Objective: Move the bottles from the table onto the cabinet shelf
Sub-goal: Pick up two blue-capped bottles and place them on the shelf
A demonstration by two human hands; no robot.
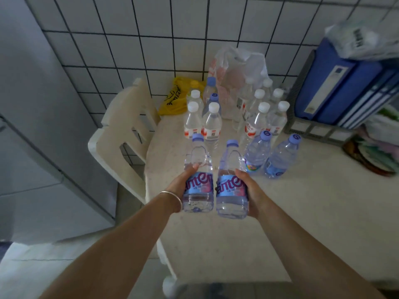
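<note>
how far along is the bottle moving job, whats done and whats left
Done: nothing that shows; the cabinet shelf is out of view. In hand: the left hand grips one blue-capped bottle and the right hand grips another, both lifted. Left: two more blue-capped bottles and the white-capped bottles still stand on the table.

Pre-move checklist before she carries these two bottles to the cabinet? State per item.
1. Left hand grips left bottle: ok.
2. Right hand grips right bottle: ok.
3. Both caps on: ok.
4. Held bottles lifted off the table: ok.
5. Clear of the standing blue-capped bottle: ok, apart.
6. Cabinet shelf free: cannot tell, not in view.
</note>
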